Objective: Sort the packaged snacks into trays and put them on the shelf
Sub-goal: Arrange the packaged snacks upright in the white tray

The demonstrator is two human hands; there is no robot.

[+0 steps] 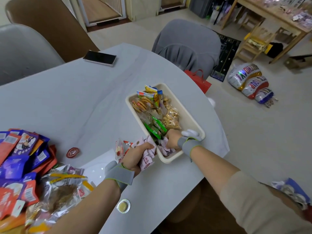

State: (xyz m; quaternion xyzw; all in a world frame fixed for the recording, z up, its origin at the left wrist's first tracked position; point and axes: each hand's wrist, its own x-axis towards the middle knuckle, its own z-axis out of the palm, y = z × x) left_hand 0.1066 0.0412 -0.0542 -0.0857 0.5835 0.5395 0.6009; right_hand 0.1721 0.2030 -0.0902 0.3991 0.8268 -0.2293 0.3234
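Cream tray (189,115) lies near bench edge, long axis running away from the person. Right hand (172,139) curls into pale packets at its near end. Left hand (135,157), just outside the tray's near-left rim, clutches pink packets (146,160); unsorted pile (25,166) well left.

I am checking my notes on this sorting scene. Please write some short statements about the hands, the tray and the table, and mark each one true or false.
1. The left hand grips pale pink snack packets. True.
2. The right hand rests on the phone. False: it reaches into the near end of the cream tray; the phone lies apart, at the far table edge.
3. The tray holds green packets. True.
4. The tray is on the floor. False: it sits on the grey table.
5. A pile of purple and orange packets lies left of the hands. True.
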